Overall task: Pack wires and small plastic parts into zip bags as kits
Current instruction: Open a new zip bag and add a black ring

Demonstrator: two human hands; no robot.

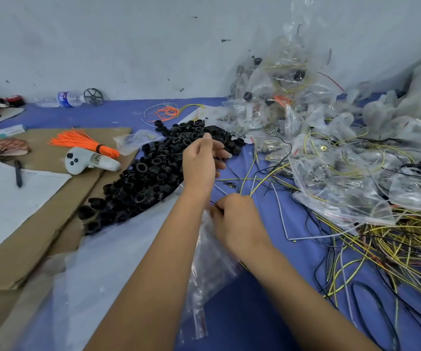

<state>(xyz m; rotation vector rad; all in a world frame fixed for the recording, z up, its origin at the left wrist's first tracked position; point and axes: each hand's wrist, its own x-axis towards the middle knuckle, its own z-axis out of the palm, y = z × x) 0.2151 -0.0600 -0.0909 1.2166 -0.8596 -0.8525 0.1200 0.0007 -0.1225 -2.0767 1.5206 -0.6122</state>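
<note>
1. Right hand [239, 224] was curled, pinching a few thin wires [255, 181] together with the mouth of a clear zip bag [209, 264]; yellow and black strands fanned up and away from the knuckles. Judged: the bag mouth was held gathered so the wires could be fed in lengthwise
2. Left hand [201, 163] was raised over the near edge of the heap of black plastic rings [153, 171], fingers loosely extended toward the right. A fine dark strand crossed the fingertips; whether it was gripped or only brushed, cannot tell
3. Zip bag hung from the right hand down toward the camera, over the blue table cover [267, 287], crumpled, with a red seal strip near its lower end. Contents too blurred to make out
4. Rings lay in a long diagonal drift across a clear plastic sheet [98, 262], just beside the hands; judged: kept within short reach for quick picking
5. Loose wire tangle [381, 244], yellow, black and white, sat to the right, touching the pile of filled bags [292, 105] heaped against the wall. Judged: finished kits were thrown far right, stock kept near
6. Left side, well apart: orange tie bundle [85, 143], white handheld controller [90, 162], pen [18, 173] on paper [7, 203], all on cardboard [52, 231]; water bottle [65, 98] at the back wall
</note>
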